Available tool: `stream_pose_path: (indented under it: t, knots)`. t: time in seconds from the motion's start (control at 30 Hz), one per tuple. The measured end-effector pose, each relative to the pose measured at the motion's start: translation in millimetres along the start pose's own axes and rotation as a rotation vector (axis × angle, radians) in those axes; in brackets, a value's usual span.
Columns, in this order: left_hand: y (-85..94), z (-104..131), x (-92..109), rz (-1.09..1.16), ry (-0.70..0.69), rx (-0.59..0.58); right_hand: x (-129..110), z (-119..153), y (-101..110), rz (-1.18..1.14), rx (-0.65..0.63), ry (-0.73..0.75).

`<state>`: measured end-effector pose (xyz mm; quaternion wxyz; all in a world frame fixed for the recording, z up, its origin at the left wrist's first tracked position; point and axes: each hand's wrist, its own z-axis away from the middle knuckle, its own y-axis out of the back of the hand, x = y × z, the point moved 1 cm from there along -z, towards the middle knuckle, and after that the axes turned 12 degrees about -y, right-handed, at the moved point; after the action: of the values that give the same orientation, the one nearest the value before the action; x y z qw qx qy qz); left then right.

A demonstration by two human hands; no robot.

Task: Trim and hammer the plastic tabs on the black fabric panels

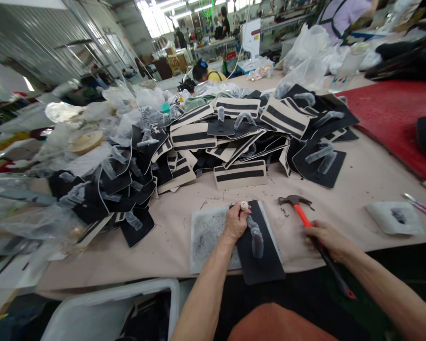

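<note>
Ribbed metal sheeting (39,38) is slanting across the upper left, and a pale wall (99,23) is standing beside it. Bright windows (152,21) are glowing at the far end, while strip lights (203,8) are shining near the top. Benches (216,45) are stretching across the back, with boxes (177,62) sitting to their left. A white machine (251,42) is standing beyond the table (163,253), whose pinkish-beige cover is spreading wide. Below its front edge, a dark green area (369,315) is showing, too dim to identify.
</note>
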<state>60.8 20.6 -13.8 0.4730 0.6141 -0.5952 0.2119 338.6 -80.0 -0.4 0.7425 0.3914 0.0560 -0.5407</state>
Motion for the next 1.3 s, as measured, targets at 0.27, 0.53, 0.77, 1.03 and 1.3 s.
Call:
stream_pose_path:
  t: [0.27,0.53,0.77,1.03,1.3]
  knots:
    - [2.4,-1.3,4.7,0.044,0.027,-0.001,-89.6,73.4,2.9,-0.188,0.171,0.423]
    - [2.3,-1.0,1.3,0.023,0.041,-0.009,-125.7,85.2,3.4,0.545,0.348,0.738]
    - [1.8,-0.5,-0.9,0.019,0.034,-0.015,-125.7,89.6,3.9,0.522,0.398,0.748]
    - [2.3,-2.0,0.7,0.045,0.062,-0.005,-125.3,86.9,1.4,0.381,0.421,0.725]
    - [5.1,-3.7,3.9,0.027,0.039,-0.025,-84.6,40.6,4.9,0.280,0.138,0.408]
